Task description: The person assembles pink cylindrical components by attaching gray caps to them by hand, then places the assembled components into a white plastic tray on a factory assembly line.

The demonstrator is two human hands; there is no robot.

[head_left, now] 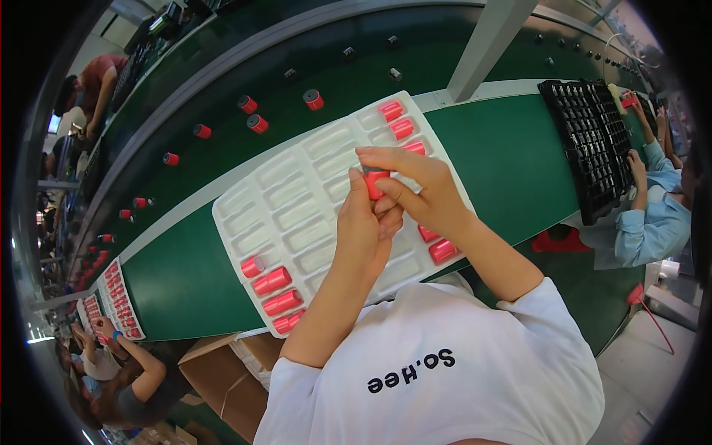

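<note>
Both my hands meet over the right part of a white moulded tray (pixel 286 195) with long slots. My left hand (pixel 365 226) grips the lower end of a small red cylinder with a dark grey top (pixel 376 182). The fingers of my right hand (pixel 426 187) are closed round the same cylinder, from its top and right side. My fingers cover part of it. Red cylinders (pixel 274 280) lie in the tray's near left slots, and more red cylinders (pixel 401 129) lie along its right side, some hidden by my right arm.
Beyond the tray, several red cylinders with grey tops (pixel 313 99) stand on the green conveyor belt, with small metallic parts (pixel 394 74) farther off. A grey metal post (pixel 489 48) rises behind. A black tray (pixel 586 141) and a co-worker (pixel 656 222) are at right; other people work at left.
</note>
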